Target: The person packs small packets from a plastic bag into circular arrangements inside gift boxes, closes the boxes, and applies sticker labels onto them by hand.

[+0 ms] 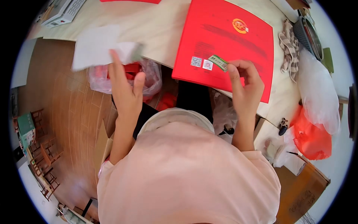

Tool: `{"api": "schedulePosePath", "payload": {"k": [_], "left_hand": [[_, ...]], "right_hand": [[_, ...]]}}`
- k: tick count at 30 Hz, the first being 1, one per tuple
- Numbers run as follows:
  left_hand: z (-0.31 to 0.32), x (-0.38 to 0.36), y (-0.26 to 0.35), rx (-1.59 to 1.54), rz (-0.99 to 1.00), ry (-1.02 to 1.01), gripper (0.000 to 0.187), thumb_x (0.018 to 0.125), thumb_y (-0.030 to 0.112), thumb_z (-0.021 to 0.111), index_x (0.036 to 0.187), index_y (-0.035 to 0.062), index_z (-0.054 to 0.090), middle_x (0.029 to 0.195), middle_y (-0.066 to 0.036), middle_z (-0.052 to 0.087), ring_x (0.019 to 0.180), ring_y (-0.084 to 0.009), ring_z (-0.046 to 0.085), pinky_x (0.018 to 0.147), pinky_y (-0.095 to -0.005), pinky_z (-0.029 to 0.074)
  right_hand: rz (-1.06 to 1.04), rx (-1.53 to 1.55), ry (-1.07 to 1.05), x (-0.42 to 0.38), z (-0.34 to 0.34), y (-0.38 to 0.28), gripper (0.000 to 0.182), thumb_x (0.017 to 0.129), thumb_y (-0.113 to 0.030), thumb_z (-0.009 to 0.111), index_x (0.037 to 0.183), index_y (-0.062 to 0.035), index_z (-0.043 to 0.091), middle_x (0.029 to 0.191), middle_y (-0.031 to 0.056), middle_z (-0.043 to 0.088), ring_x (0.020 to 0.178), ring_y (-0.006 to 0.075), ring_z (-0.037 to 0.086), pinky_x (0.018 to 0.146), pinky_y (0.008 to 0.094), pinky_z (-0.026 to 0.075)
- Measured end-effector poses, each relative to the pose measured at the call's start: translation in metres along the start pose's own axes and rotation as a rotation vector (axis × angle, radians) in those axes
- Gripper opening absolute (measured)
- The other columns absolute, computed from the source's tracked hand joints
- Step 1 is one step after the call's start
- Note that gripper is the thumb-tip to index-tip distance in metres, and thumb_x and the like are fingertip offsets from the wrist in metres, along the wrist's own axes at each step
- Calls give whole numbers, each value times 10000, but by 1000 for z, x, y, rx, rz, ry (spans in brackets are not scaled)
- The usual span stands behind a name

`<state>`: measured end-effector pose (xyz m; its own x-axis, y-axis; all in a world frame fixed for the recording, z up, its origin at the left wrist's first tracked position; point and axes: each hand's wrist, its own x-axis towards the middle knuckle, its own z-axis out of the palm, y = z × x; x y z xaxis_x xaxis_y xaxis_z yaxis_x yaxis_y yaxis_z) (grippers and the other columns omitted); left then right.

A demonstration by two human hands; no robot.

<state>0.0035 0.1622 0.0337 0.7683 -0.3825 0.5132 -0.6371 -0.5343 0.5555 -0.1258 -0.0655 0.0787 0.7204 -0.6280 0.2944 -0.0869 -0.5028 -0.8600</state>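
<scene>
In the head view, my left hand point(126, 84) is raised near the table's front edge, its fingers stretched out and thumb apart. Blurred white paper point(94, 46) lies behind its fingertips, partly beyond the edge; whether they touch is unclear. My right hand point(244, 78) pinches a small green-and-white label point(219, 62) between thumb and fingers. Below that label is a large red folder point(231, 41) with a gold emblem, faint printed lines, a black-and-white code point(196, 61) and a white square sticker point(207, 65). The folder's near edge overhangs the table.
A clear plastic bag point(152, 76) with red items hangs below the table edge. At right are a checked cloth point(288, 48), a grey basket point(301, 33), white point(317, 89) and red point(311, 138) plastic bags, keys point(283, 126) and a cardboard box point(302, 190). Small chairs point(48, 151) stand left.
</scene>
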Motion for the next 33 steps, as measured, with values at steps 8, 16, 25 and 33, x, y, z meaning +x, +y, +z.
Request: {"api": "schedulePosePath", "payload": {"k": [8,16,25,33], "left_hand": [[63,14,48,-35,-44,-242,949,846,306,655,1451,-90,40,1190,-299,404,1120,-444,431,1010,-473,326],[94,21,67,-196,-106,-341,929,863,275,650,1461,-53,19,1283,-277,336,1158,-395,457,926,-415,438],[97,24,68,-174,-138,-356,908,823,240,684,1425,-112,102,1266,-282,365,1073,-420,510,866,-426,458],[97,23,67,-149,-152,-377,921,827,255,679,1436,-98,85,1298,-282,351,1091,-420,508,871,-423,460]], "right_hand": [[221,-32,-357,29,-31,48,129,873,-83,604,894,43,625,712,103,635,659,128,584,633,271,471],[241,-67,-397,33,-26,47,165,871,-116,597,900,45,620,726,139,649,672,200,619,643,311,483],[291,-6,-387,33,-27,46,132,849,-80,606,891,43,632,740,133,656,676,193,618,646,304,484],[304,-68,-415,36,-25,43,128,833,-62,607,889,46,647,762,157,672,705,226,652,665,318,500]]}}
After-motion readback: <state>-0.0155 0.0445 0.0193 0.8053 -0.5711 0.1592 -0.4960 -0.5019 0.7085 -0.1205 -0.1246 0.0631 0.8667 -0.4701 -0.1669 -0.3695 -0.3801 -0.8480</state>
